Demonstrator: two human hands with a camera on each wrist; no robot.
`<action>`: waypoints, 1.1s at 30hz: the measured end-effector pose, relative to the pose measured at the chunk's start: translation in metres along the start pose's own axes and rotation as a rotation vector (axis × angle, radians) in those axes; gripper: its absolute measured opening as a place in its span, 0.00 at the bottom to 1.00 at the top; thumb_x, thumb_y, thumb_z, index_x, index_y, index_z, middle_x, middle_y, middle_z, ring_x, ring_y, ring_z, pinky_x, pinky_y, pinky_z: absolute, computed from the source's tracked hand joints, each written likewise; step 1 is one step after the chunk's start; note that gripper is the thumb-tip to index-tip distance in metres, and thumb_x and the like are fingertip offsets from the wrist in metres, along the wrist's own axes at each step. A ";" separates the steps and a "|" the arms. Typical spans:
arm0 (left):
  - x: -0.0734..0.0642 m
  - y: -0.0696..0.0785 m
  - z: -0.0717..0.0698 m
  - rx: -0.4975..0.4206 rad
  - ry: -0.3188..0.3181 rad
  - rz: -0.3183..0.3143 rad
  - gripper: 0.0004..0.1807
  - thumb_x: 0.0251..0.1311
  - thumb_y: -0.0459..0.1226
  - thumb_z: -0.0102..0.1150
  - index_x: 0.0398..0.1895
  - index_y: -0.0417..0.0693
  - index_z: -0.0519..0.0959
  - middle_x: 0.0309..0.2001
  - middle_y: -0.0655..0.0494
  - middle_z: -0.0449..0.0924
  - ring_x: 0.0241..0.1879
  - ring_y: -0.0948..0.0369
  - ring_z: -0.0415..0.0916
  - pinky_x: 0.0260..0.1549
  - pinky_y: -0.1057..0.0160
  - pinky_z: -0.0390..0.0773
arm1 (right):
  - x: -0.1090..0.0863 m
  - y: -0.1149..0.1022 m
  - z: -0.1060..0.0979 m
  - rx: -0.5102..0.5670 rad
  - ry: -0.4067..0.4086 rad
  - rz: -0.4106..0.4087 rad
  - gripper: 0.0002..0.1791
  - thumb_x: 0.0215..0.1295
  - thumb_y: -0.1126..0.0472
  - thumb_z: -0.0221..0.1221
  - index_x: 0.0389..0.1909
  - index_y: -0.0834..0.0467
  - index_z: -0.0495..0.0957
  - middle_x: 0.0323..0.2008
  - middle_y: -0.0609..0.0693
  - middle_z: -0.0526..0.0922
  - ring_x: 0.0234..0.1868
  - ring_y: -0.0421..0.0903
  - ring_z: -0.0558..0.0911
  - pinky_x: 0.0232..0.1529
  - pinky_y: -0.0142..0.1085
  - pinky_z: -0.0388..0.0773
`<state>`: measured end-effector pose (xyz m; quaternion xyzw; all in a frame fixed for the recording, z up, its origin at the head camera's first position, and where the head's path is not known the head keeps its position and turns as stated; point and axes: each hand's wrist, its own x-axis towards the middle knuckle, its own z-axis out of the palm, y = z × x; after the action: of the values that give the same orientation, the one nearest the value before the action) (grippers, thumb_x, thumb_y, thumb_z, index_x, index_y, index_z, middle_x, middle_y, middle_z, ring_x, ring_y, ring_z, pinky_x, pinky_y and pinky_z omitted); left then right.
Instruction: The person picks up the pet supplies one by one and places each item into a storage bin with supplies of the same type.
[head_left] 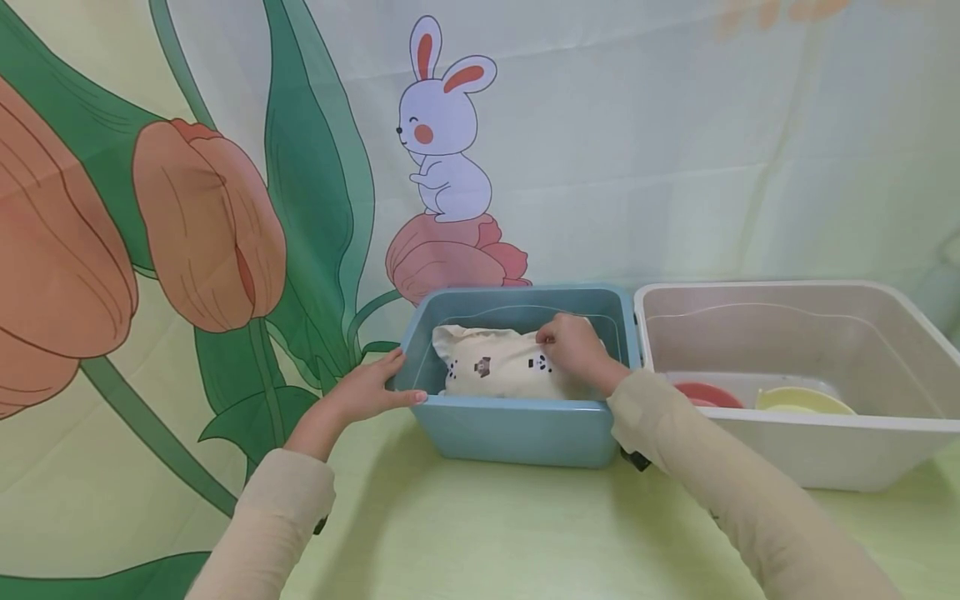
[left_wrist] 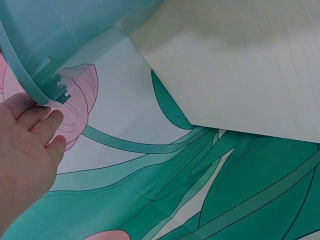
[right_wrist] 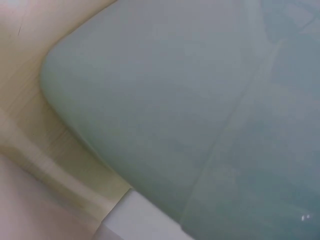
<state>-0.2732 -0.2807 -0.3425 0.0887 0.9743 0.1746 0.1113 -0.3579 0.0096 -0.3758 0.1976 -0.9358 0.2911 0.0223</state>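
A cream cloth bundle [head_left: 495, 367] printed with small animal faces lies inside the blue plastic bin [head_left: 517, 433]. My right hand [head_left: 573, 346] reaches in over the bin's right side and pinches the cloth near its upper right edge. At the bin's left front corner, my left hand [head_left: 375, 387] rests on the rim, its thumb on the front edge and its fingers at the left edge. In the left wrist view the fingers of that hand [left_wrist: 30, 145] lie loosely bent against the rim's outside. The right wrist view shows the bin's outer wall [right_wrist: 150, 100]; the right hand is hidden there.
A larger whitish bin [head_left: 847, 454] stands right beside the blue one. Inside it are a red item [head_left: 708, 394] and a yellow item [head_left: 806, 400], mostly behind its front wall. Behind the light table [head_left: 480, 533] hangs a cloth backdrop [head_left: 637, 167] with flowers and a rabbit.
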 end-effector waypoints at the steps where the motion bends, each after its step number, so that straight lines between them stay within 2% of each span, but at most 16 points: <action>1: 0.000 0.000 0.000 -0.001 0.000 -0.001 0.51 0.50 0.62 0.50 0.68 0.41 0.46 0.69 0.42 0.42 0.66 0.43 0.45 0.58 0.41 0.54 | 0.000 0.000 0.000 0.001 -0.005 0.008 0.12 0.60 0.64 0.54 0.42 0.59 0.81 0.37 0.54 0.78 0.37 0.47 0.73 0.45 0.40 0.74; 5: 0.001 -0.001 0.001 -0.014 -0.001 0.001 0.52 0.48 0.64 0.50 0.68 0.42 0.46 0.69 0.43 0.42 0.66 0.43 0.45 0.58 0.40 0.53 | 0.000 0.000 0.001 0.003 -0.028 0.033 0.12 0.60 0.64 0.53 0.43 0.59 0.80 0.39 0.54 0.78 0.39 0.48 0.73 0.48 0.41 0.73; 11: 0.001 -0.003 0.001 -0.012 0.009 0.026 0.56 0.43 0.69 0.48 0.68 0.42 0.47 0.69 0.42 0.44 0.65 0.41 0.46 0.56 0.38 0.54 | -0.001 0.001 0.002 -0.025 -0.034 0.026 0.13 0.60 0.65 0.53 0.43 0.60 0.80 0.41 0.55 0.79 0.41 0.49 0.75 0.51 0.43 0.72; 19: -0.001 0.001 0.000 -0.014 -0.003 -0.004 0.51 0.50 0.62 0.51 0.68 0.41 0.46 0.69 0.43 0.42 0.66 0.43 0.44 0.58 0.41 0.54 | -0.001 0.003 0.004 -0.018 -0.059 0.053 0.13 0.60 0.65 0.52 0.44 0.59 0.80 0.45 0.55 0.80 0.43 0.49 0.76 0.51 0.44 0.72; 23: 0.000 0.000 0.001 -0.017 0.001 -0.006 0.51 0.50 0.61 0.52 0.68 0.41 0.45 0.69 0.43 0.41 0.66 0.43 0.44 0.58 0.41 0.54 | -0.002 0.003 0.005 -0.009 -0.101 0.090 0.14 0.61 0.64 0.51 0.46 0.58 0.78 0.45 0.54 0.79 0.39 0.48 0.76 0.45 0.41 0.75; 25: 0.001 -0.001 0.001 -0.022 0.001 -0.008 0.51 0.49 0.61 0.52 0.68 0.42 0.45 0.69 0.43 0.41 0.66 0.43 0.44 0.58 0.40 0.54 | -0.002 0.004 0.005 -0.018 -0.125 0.087 0.15 0.61 0.64 0.50 0.48 0.58 0.77 0.44 0.54 0.79 0.36 0.47 0.75 0.38 0.37 0.76; 27: 0.001 -0.001 0.001 -0.024 0.001 -0.011 0.51 0.49 0.61 0.52 0.68 0.42 0.45 0.69 0.43 0.41 0.66 0.43 0.45 0.58 0.40 0.54 | -0.002 0.004 0.005 -0.030 -0.148 0.079 0.17 0.60 0.65 0.50 0.49 0.57 0.76 0.43 0.54 0.79 0.33 0.46 0.75 0.31 0.33 0.74; 29: 0.001 -0.001 0.001 -0.024 0.001 -0.014 0.51 0.49 0.61 0.52 0.68 0.42 0.45 0.69 0.43 0.41 0.66 0.43 0.44 0.58 0.40 0.54 | -0.001 0.005 0.004 -0.026 -0.174 0.077 0.19 0.58 0.65 0.50 0.51 0.57 0.75 0.45 0.55 0.79 0.33 0.46 0.75 0.28 0.32 0.73; 31: 0.001 -0.001 0.001 -0.021 0.001 -0.013 0.51 0.49 0.61 0.52 0.68 0.42 0.45 0.69 0.43 0.41 0.66 0.43 0.44 0.58 0.40 0.54 | -0.002 0.005 0.004 -0.018 -0.206 0.083 0.21 0.57 0.65 0.51 0.53 0.56 0.73 0.48 0.55 0.78 0.34 0.46 0.74 0.31 0.33 0.73; 33: 0.002 -0.001 0.001 -0.018 0.001 -0.011 0.51 0.49 0.61 0.52 0.68 0.42 0.45 0.69 0.44 0.42 0.66 0.44 0.45 0.58 0.40 0.54 | -0.003 0.005 0.003 -0.010 -0.236 0.087 0.22 0.57 0.64 0.53 0.55 0.55 0.71 0.52 0.55 0.76 0.39 0.46 0.75 0.39 0.37 0.75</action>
<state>-0.2748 -0.2812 -0.3442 0.0820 0.9732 0.1830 0.1124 -0.3567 0.0122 -0.3815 0.1897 -0.9411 0.2616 -0.0996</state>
